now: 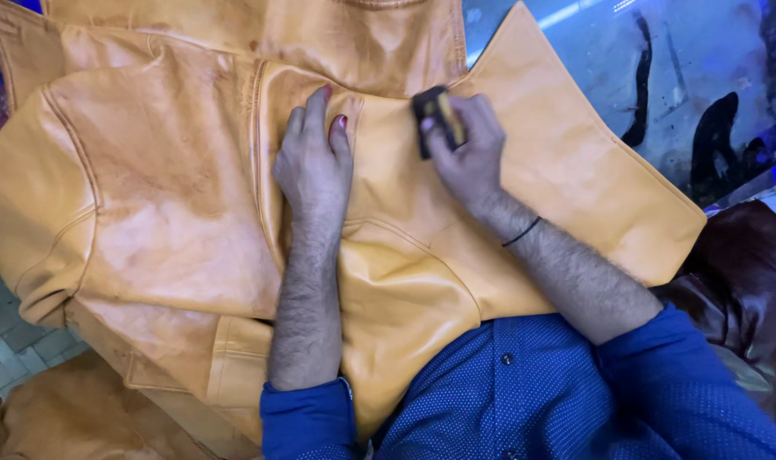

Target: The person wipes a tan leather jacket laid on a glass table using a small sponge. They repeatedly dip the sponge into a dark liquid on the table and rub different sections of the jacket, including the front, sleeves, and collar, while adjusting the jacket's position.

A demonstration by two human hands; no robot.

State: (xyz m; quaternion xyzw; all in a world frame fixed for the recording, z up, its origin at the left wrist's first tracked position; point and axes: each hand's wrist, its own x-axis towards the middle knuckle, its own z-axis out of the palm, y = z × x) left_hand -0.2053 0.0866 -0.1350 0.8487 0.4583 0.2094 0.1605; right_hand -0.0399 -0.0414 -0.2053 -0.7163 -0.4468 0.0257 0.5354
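Note:
A tan-yellow leather jacket (149, 204) lies spread over the work surface in front of me. My left hand (314, 163) presses flat on it beside a seam, fingers together and pointing away from me. Just to the right, my right hand (466, 153) grips a small dark block with a yellow face (437, 117) and holds it against the leather. A thin black band circles my right wrist. Both sleeves are blue.
A blue-grey table top (660, 68) with dark stains shows at the upper right. Dark brown leather (746, 273) is heaped at the right edge. More tan leather (72, 417) lies at the lower left over a tiled floor (4, 341).

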